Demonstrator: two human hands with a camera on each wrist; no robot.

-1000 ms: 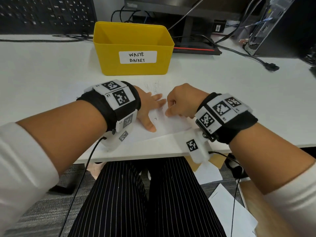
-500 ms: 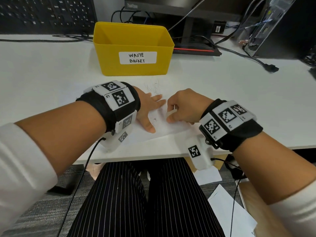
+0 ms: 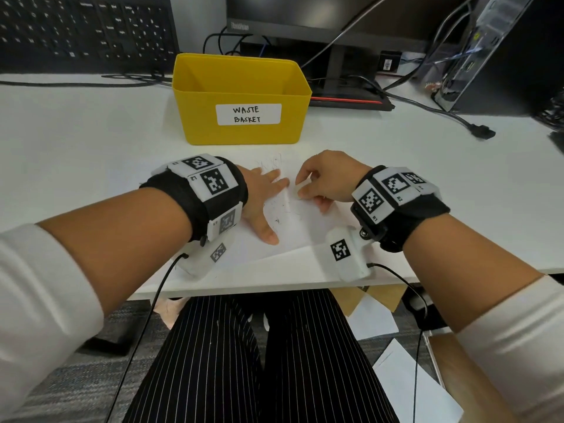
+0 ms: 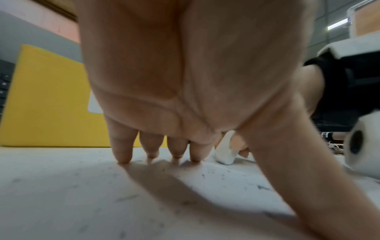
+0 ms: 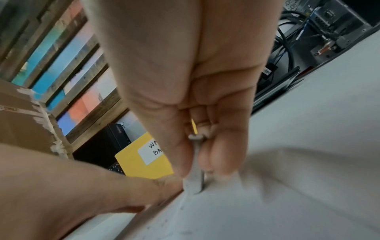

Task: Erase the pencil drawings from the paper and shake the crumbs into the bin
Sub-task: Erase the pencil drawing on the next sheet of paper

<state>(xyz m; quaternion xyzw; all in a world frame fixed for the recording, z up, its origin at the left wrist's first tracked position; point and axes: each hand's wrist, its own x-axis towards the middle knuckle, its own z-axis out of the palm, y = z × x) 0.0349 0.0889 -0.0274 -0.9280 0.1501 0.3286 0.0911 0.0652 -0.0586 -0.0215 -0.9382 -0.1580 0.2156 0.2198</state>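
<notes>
A black keyboard [image 3: 82,29] stands propped at the upper left of the head view, behind the white surface [image 3: 76,141]. A monitor [image 3: 320,13] fills the upper middle, its stand base [image 3: 351,100] resting on the surface. A computer case [image 3: 476,50] sits at the upper right. A black cable [image 3: 439,112] trails across the surface there. Loose white sheets [image 3: 412,389] lie on the floor at the lower right.

Person, seated. White long sleeves [image 3: 36,288], pushed up the forearms. Black wristbands [image 3: 195,199], one per wrist, each carrying white blocks with black square-pattern markers [image 3: 215,181], labelled L2 and R1, R2. Thin black cables [image 3: 152,303] trailing from both wrist units. Black pinstriped trousers [image 3: 259,361].
</notes>
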